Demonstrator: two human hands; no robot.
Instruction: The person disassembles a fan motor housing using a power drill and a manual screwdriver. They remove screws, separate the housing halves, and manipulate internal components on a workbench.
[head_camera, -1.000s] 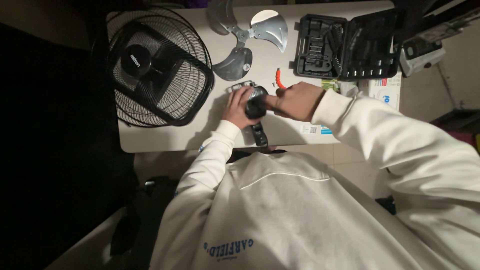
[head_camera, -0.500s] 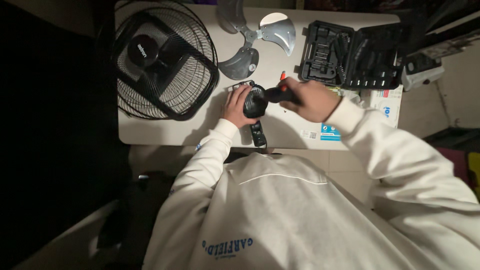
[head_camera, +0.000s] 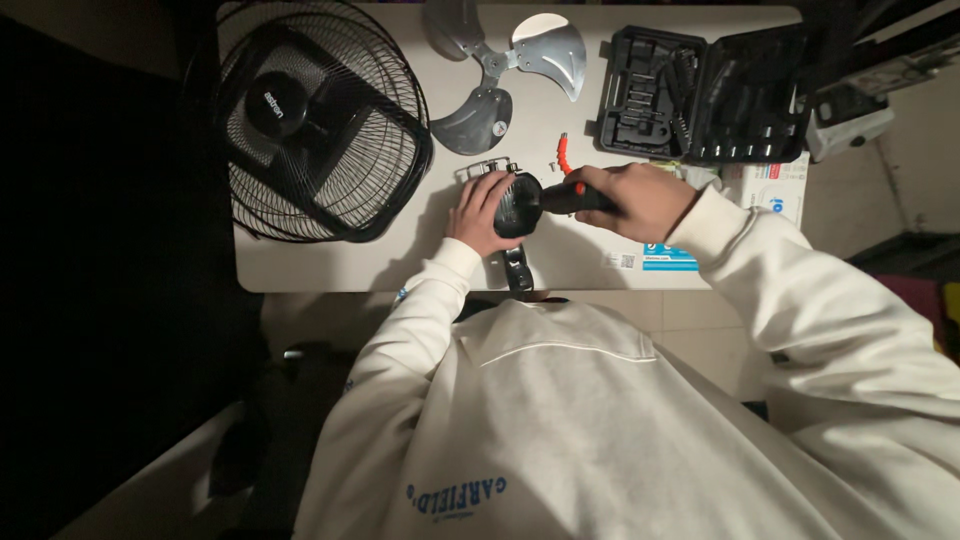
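My left hand (head_camera: 480, 212) grips a black round fan motor housing (head_camera: 517, 203) that rests near the front of the white table (head_camera: 300, 268). My right hand (head_camera: 640, 198) is closed around a screwdriver (head_camera: 567, 197) with a black and red handle, its tip pointed left into the housing. A black bracket part (head_camera: 516, 270) sticks out below the housing at the table's edge. Both arms wear white sleeves.
A black wire fan grille (head_camera: 320, 120) lies at the left of the table. A grey three-blade fan propeller (head_camera: 497, 70) lies at the back. An open black tool case (head_camera: 700, 90) sits at the right, and a red-handled tool (head_camera: 563, 155) with small screws lies behind my hands.
My right hand has drawn back to the right from on top of the housing and now holds the screwdriver against it. The left hand stays on the housing.
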